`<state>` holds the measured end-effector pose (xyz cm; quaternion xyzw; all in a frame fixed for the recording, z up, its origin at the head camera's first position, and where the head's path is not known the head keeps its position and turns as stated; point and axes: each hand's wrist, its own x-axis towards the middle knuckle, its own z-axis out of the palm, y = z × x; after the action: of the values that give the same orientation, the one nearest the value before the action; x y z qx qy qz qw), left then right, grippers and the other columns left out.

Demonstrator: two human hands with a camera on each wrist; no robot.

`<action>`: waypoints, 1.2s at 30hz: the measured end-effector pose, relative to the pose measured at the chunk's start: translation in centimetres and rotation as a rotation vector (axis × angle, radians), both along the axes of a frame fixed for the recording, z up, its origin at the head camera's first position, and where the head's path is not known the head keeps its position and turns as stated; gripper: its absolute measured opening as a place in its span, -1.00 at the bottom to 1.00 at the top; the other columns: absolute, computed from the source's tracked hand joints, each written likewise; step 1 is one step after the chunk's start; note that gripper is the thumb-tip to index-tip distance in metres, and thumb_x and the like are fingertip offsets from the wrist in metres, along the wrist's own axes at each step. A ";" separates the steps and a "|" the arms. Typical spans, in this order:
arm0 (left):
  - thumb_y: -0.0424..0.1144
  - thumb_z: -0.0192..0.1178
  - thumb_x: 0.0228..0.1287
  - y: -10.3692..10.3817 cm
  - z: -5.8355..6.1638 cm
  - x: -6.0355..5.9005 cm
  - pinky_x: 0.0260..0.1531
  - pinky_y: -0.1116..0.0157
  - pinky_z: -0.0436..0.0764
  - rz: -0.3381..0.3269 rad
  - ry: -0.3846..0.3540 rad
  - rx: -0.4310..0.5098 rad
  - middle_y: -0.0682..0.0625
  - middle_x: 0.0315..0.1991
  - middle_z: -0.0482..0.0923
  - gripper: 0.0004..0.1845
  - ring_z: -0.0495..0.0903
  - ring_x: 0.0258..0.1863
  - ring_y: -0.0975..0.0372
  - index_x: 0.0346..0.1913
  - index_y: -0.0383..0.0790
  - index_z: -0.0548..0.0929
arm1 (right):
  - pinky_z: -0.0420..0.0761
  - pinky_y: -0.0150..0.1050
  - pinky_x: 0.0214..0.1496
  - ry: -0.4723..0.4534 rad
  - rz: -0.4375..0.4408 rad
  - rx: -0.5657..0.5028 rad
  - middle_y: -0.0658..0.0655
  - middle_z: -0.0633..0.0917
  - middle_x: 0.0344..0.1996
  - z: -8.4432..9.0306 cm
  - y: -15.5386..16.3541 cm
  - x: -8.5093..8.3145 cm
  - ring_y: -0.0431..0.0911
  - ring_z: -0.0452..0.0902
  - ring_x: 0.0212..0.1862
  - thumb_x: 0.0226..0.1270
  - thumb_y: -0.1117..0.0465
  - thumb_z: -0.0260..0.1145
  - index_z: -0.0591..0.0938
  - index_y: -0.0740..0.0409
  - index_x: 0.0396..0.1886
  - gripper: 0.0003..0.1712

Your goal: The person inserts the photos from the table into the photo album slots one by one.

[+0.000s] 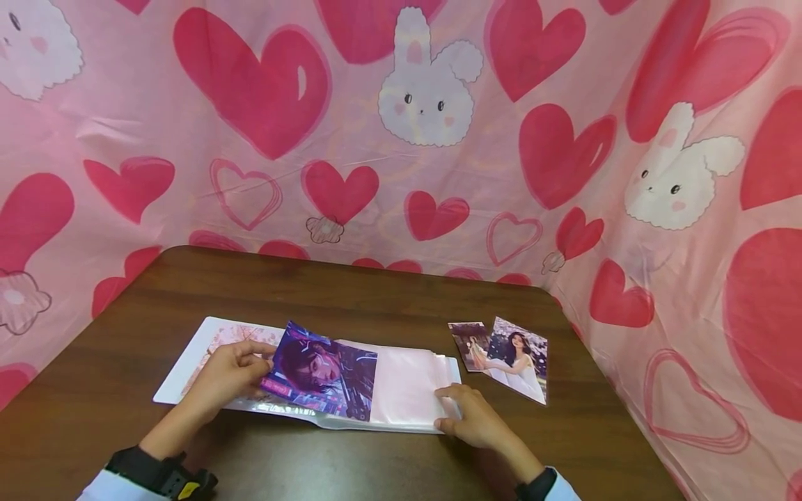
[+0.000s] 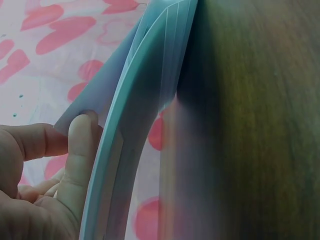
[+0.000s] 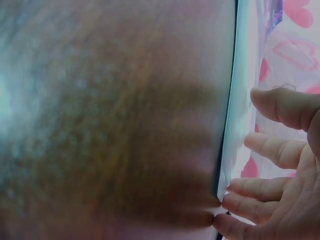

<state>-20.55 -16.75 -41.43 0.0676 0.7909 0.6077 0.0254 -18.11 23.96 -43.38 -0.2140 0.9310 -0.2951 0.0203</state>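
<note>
Dark brown wooden table (image 1: 376, 299) with rounded far corners, holding an open photo album and two loose photos.

The album (image 1: 410, 390) lies open near the front edge, about midway along it, with clear pink-tinted sleeves. Two photo prints lie toward the right edge: a small dark photo (image 1: 468, 342) and a larger photo of a figure in white (image 1: 520, 358), overlapping it.

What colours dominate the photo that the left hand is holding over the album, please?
The photo is mostly purple and blue with pink accents, pinched by the left hand; the head view shows it best.
</note>
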 end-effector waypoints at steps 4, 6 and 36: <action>-0.43 0.13 0.21 0.2 -0.2 -0.1 -0.57 0.23 0.62 -0.002 -0.009 0.009 -0.23 -0.41 0.64 -0.64 0.62 -0.59 0.06 0.00 -0.64 0.47 | 0.28 0.27 0.05 -0.012 -0.005 0.007 0.43 0.51 -0.01 -0.1 -0.1 0.0 0.37 0.33 0.04 0.12 0.10 0.39 0.57 0.30 -0.04 -0.53; -0.44 0.15 0.19 0.2 -0.2 -0.1 -0.57 0.23 0.62 -0.009 -0.012 0.016 -0.25 -0.40 0.64 -0.63 0.62 -0.59 0.05 0.00 -0.66 0.47 | 0.23 0.31 0.07 -0.046 -0.027 0.004 0.44 0.50 0.02 0.1 -0.3 0.1 0.38 0.30 0.07 0.08 0.14 0.41 0.57 0.31 -0.04 -0.52; -0.47 0.24 0.11 1.7 -0.7 -0.3 -0.56 0.19 0.62 -0.092 -0.066 0.044 -0.25 -0.39 0.64 -0.61 0.61 -0.56 0.08 -0.02 -0.66 0.49 | 0.28 0.25 0.06 -0.056 -0.042 0.042 0.36 0.53 -0.01 0.4 -0.5 0.1 0.30 0.35 0.03 0.06 0.19 0.42 0.57 0.28 -0.04 -0.54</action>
<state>-20.82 -15.04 -42.15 0.0843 0.7723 0.6249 0.0778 -18.05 23.42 -42.95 -0.1856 0.9404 -0.2815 0.0448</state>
